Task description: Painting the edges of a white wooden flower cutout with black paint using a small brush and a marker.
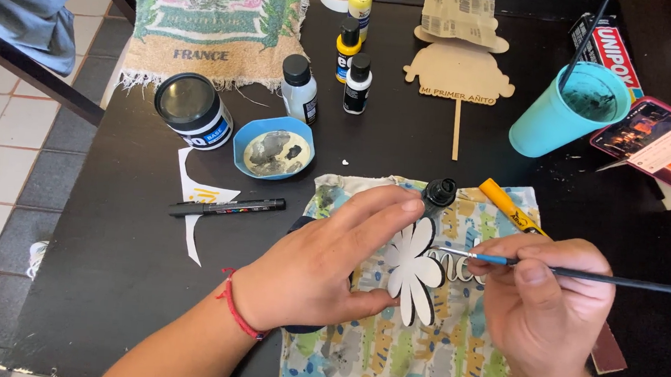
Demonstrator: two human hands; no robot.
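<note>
**Painting a white flower cutout at the dark bench**

We see the left hand (322, 270) at lower centre of the frame, its grip closed on a white flower cutout (412, 269): the index finger rests on the upper petals and the thumb presses under the lower ones. The flower lies over a patterned cloth (387, 357) spread on the dark bench (110, 259). The right hand (552, 298), lower right, has its grip closed around a thin paintbrush (581, 274), whose tip touches the flower's right edge (just beside some cutout lettering, partly hidden). A small black cap (439, 193) sits just above the flower, and a yellow marker (511, 209) lies near it. Left of centre, a black marker (228, 206) rests on a paper scrap. Toward the upper left stand a blue bowl (274, 149) of mixed paint and a black-lidded jar (193, 110). A turquoise cup (569, 109) stands at upper right.
</note>
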